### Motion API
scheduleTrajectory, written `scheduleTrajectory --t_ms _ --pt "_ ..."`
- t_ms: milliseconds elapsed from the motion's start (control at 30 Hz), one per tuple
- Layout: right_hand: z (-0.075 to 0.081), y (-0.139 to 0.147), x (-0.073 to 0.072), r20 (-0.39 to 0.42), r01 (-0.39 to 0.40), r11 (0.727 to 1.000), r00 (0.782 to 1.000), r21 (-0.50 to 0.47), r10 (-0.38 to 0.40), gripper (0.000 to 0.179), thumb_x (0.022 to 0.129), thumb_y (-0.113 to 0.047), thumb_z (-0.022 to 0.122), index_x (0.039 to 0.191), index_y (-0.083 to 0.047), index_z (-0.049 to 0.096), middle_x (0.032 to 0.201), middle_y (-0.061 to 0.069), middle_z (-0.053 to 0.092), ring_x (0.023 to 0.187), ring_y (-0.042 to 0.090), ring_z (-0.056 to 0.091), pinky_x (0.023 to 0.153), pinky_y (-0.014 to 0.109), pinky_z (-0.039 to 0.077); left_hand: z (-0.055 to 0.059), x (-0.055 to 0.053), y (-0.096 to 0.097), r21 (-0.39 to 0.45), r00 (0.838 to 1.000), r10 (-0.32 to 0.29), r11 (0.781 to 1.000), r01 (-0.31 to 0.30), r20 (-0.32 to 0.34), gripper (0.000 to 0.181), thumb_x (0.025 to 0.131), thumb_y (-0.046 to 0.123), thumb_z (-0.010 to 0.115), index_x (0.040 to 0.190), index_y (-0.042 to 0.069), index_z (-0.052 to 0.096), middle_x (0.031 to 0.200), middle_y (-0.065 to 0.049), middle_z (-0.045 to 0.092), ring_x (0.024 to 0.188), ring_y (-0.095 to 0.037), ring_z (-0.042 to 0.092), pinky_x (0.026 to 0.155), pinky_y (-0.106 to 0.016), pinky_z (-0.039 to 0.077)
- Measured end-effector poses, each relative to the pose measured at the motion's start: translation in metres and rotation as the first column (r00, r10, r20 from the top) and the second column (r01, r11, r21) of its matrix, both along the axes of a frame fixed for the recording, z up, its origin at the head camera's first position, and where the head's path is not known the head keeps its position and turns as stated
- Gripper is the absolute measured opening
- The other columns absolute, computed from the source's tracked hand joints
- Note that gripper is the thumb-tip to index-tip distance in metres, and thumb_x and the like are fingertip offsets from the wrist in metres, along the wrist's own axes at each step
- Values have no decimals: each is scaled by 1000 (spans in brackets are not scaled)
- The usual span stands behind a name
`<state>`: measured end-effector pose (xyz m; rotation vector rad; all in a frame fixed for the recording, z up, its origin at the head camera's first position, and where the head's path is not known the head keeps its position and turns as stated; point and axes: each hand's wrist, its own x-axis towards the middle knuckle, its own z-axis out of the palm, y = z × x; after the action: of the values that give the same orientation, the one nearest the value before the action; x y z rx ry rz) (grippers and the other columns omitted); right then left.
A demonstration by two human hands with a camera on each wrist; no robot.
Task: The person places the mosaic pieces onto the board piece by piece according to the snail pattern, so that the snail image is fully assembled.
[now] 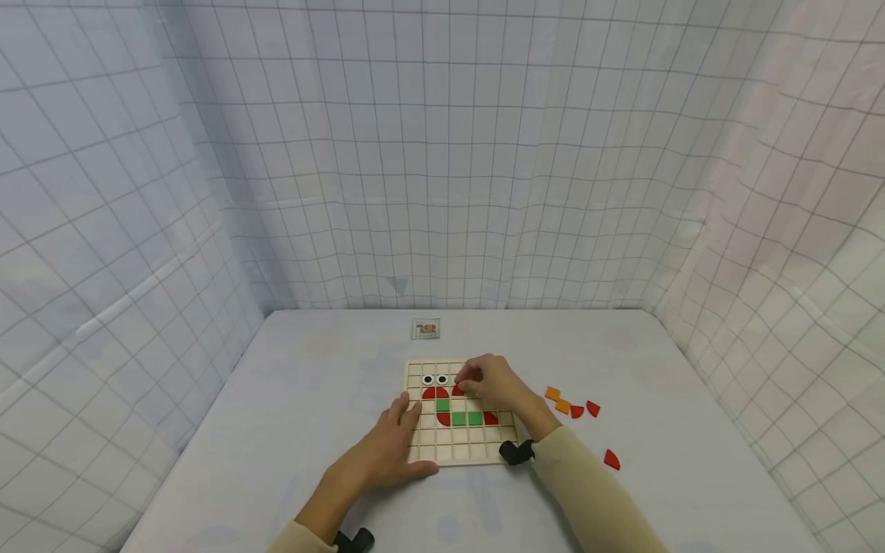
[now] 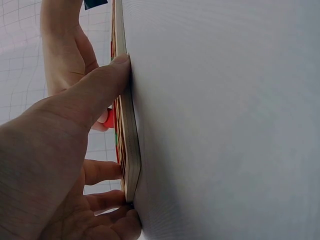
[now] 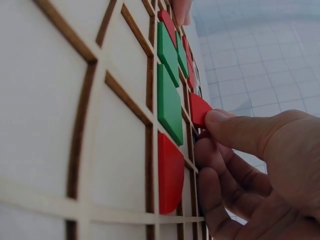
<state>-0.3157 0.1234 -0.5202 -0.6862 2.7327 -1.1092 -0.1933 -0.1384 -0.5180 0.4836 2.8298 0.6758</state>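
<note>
Right grip (image 1: 491, 380): pinching a red wedge (image 3: 199, 109) at the board (image 1: 459, 436)
Left grip (image 1: 396, 445): relaxed, resting on the board's near-left corner
Laid: two eyes (image 1: 428, 379), three green squares (image 1: 459, 418), four red pieces (image 1: 444, 419)
Apparently left: two orange squares (image 1: 552, 393), three loose reds (image 1: 611, 459), right on the surface (image 1: 311, 369)

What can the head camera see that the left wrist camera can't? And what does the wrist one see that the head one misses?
Only the head view shows the card, the two eyes, the two orange squares and three loose red pieces.

Only the left wrist view shows the palm side of the left hand and the layers in the board's side.

Both show the board, both hands, and a red piece in the right hand's fingers.
</note>
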Motion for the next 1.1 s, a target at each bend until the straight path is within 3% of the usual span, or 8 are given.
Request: scheduleTrajectory --t_ms 700,1100 --pt "-1 -3 -1 -6 5 999 1000 47 -4 11 110 -17 84 102 -21 91 103 -5 87 96 9 73 99 45 65 -1 -1 0 -5 1000 0 1000 0 10 118 96 60 94 179 -3 39 190 -31 26 173 -56 36 132 -68 48" --pt "4 -5 0 -18 -8 994 1000 109 10 10 106 -15 88 99 -19 94 108 -2 89 96 9 73 89 38 63 -1 -1 -1 -1 1000 4 1000 -4 15 118 96 59 95 179 -3 39 190 -31 26 174 -56 35 133 -69 47"
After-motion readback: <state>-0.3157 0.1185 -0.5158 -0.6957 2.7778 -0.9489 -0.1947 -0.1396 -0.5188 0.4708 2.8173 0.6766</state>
